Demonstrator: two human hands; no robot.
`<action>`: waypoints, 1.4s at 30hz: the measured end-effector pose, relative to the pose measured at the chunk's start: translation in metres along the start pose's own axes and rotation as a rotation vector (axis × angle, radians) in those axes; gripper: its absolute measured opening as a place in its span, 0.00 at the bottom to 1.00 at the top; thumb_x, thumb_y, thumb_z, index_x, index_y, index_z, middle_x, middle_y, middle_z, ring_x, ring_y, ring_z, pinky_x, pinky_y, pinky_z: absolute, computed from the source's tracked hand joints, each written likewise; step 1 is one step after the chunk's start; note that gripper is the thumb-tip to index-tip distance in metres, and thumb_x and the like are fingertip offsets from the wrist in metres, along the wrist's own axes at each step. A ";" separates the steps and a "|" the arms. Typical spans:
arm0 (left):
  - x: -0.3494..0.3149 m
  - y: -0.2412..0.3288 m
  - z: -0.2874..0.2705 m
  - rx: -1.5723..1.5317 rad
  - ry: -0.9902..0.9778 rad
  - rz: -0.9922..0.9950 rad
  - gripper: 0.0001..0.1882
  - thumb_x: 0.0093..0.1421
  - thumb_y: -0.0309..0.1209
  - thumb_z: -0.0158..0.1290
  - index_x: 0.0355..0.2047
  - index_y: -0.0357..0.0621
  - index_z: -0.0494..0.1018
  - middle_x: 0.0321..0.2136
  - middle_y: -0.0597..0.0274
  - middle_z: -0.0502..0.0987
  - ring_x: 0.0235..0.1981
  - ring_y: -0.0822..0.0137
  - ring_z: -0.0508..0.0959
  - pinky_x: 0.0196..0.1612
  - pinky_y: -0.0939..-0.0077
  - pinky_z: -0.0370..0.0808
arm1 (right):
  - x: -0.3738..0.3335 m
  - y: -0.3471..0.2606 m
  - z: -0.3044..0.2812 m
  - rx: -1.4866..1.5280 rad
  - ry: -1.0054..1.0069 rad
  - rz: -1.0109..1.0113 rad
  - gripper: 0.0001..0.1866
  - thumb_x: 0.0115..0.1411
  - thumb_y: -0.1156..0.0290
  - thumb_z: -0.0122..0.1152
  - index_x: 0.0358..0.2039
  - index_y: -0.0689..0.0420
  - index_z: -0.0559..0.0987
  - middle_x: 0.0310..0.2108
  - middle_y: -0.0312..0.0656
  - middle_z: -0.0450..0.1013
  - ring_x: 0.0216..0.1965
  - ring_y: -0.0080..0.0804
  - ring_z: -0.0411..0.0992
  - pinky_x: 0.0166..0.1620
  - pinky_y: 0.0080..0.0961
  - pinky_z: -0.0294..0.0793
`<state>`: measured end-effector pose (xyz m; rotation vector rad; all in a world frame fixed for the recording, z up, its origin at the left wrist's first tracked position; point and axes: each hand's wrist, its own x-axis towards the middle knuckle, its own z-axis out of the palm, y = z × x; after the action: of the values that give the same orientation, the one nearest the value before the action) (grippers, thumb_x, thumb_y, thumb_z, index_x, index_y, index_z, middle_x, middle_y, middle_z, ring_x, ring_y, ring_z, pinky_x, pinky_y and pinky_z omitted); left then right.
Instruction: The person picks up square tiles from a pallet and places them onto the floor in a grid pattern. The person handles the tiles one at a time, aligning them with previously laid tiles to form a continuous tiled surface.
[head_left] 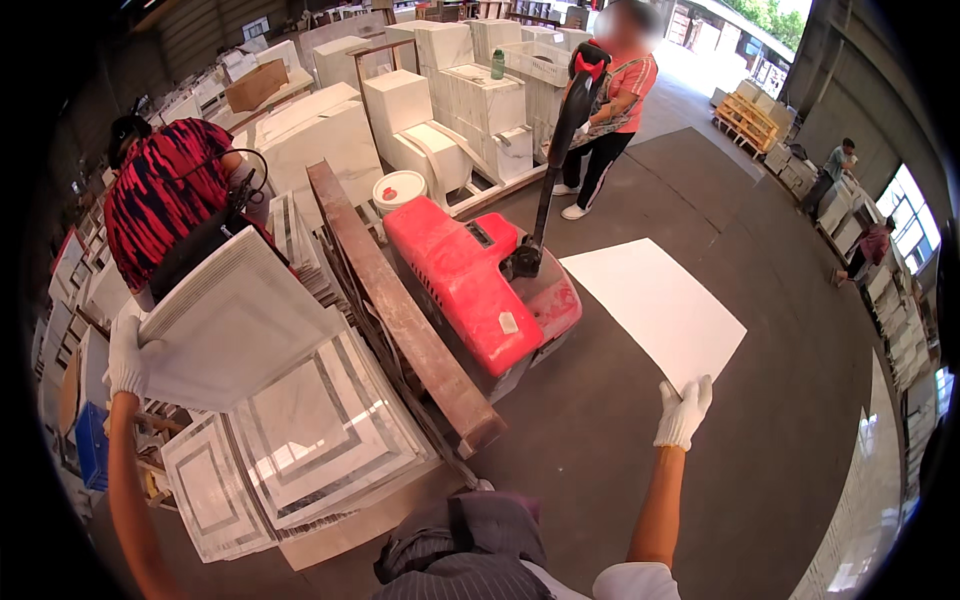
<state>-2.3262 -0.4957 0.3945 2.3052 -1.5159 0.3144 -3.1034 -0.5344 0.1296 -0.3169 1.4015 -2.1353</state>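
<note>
My left hand [127,352], in a white knit glove, is closed on the left edge of a pale stone panel [245,320]. Striped grey and white, this panel is tilted up over a stack of marble tiles [318,430] with grey inlaid frames. Far out to the right, my gloved right hand [683,414] grips the near corner of a thin white sheet [660,305], fingers closed on it. The sheet hangs out over the dark floor, away from the stack. A person in a red and black top [175,200] bends just behind the panel; their hands are mostly hidden.
A rusty steel beam [400,310] runs beside the stack. Next to it stands a red pallet jack [465,275] with an upright black handle. A white bucket [399,188] and marble blocks [485,110] lie beyond. Another person [622,90] stands by the handle.
</note>
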 end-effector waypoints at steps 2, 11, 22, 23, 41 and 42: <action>-0.003 -0.005 0.000 0.007 0.005 -0.014 0.21 0.45 0.26 0.63 0.38 0.35 0.68 0.33 0.48 0.70 0.34 0.49 0.72 0.38 0.63 0.71 | 0.011 0.018 0.008 0.030 0.027 0.006 0.29 0.67 0.74 0.43 0.67 0.57 0.52 0.65 0.49 0.49 0.56 0.51 0.65 0.50 0.51 0.75; -0.019 0.029 0.000 0.067 0.057 0.006 0.20 0.45 0.26 0.64 0.37 0.36 0.69 0.33 0.43 0.76 0.34 0.47 0.77 0.38 0.60 0.73 | 0.090 0.054 0.042 -0.167 -0.111 0.443 0.47 0.66 0.58 0.54 0.69 0.30 0.29 0.70 0.51 0.39 0.65 0.58 0.52 0.60 0.59 0.62; -0.055 0.034 -0.006 0.261 0.045 0.069 0.23 0.46 0.36 0.65 0.41 0.41 0.73 0.37 0.43 0.77 0.40 0.44 0.77 0.42 0.56 0.72 | -0.087 0.003 0.122 0.054 -1.151 0.848 0.31 0.65 0.52 0.55 0.61 0.58 0.61 0.42 0.42 0.68 0.38 0.31 0.70 0.39 0.28 0.75; -0.060 0.037 -0.011 0.251 0.052 0.075 0.23 0.46 0.36 0.65 0.41 0.41 0.73 0.37 0.43 0.77 0.40 0.44 0.77 0.42 0.56 0.72 | -0.106 0.007 0.130 0.113 -1.241 0.841 0.34 0.63 0.51 0.57 0.61 0.58 0.60 0.42 0.44 0.68 0.37 0.32 0.70 0.40 0.29 0.76; -0.124 0.052 0.004 0.337 0.164 0.214 0.08 0.55 0.39 0.54 0.31 0.50 0.73 0.31 0.60 0.76 0.35 0.59 0.78 0.40 0.64 0.72 | -0.332 0.001 0.310 -0.402 -1.556 -0.118 0.30 0.61 0.63 0.63 0.58 0.63 0.63 0.50 0.43 0.67 0.45 0.28 0.68 0.44 0.25 0.72; -0.127 0.053 0.004 0.292 0.186 0.240 0.08 0.56 0.38 0.53 0.31 0.50 0.73 0.31 0.61 0.76 0.35 0.59 0.78 0.40 0.64 0.71 | -0.325 0.006 0.316 -0.416 -1.500 -0.052 0.26 0.61 0.63 0.63 0.54 0.63 0.65 0.45 0.40 0.69 0.39 0.24 0.69 0.40 0.24 0.73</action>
<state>-2.4260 -0.4104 0.3520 2.2236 -1.7475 0.8404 -2.6846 -0.5931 0.2928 -1.6538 0.7921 -0.9515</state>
